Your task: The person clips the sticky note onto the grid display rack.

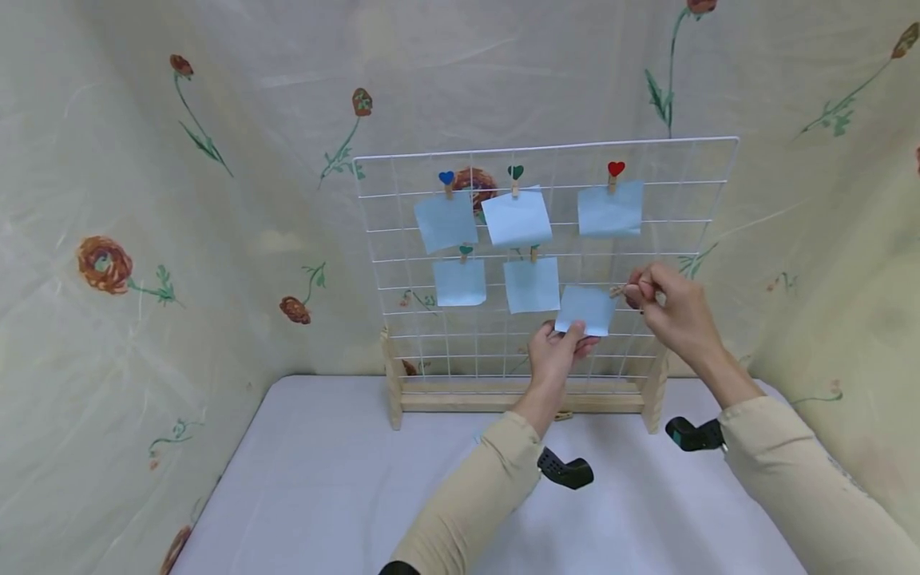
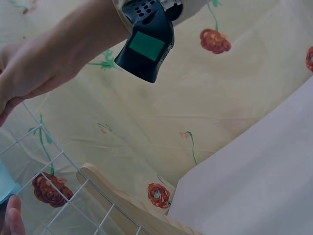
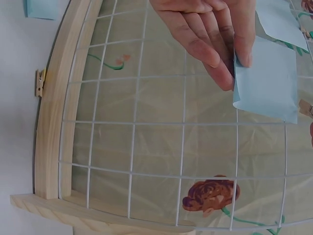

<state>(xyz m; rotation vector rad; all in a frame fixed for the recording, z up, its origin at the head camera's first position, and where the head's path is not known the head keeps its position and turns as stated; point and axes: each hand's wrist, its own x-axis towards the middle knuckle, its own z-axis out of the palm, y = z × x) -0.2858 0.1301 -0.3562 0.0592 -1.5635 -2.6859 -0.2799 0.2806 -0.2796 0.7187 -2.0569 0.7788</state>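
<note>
A light blue paper note [image 1: 585, 310] is pinched at its lower edge between the thumb and fingers of my left hand [image 1: 555, 355], in front of the white wire grid [image 1: 496, 343]. In the right wrist view the thumb lies flat over the note's [image 3: 268, 81] edge. At the note's right side, my right hand [image 1: 674, 310] pinches a small wooden clothespin [image 1: 617, 291], its tip close to the paper. The right wrist view catches only part of this clothespin [image 3: 306, 108] at its right border.
Several blue notes [image 1: 609, 210] hang on the grid from clothespins with heart tops, such as a red heart [image 1: 616, 168]. A wooden stand [image 1: 517, 401] holds the grid upright on the white table [image 1: 323, 463]. Beside the stand's base lie a loose clothespin [image 3: 39, 83] and a blue note [image 3: 41, 10].
</note>
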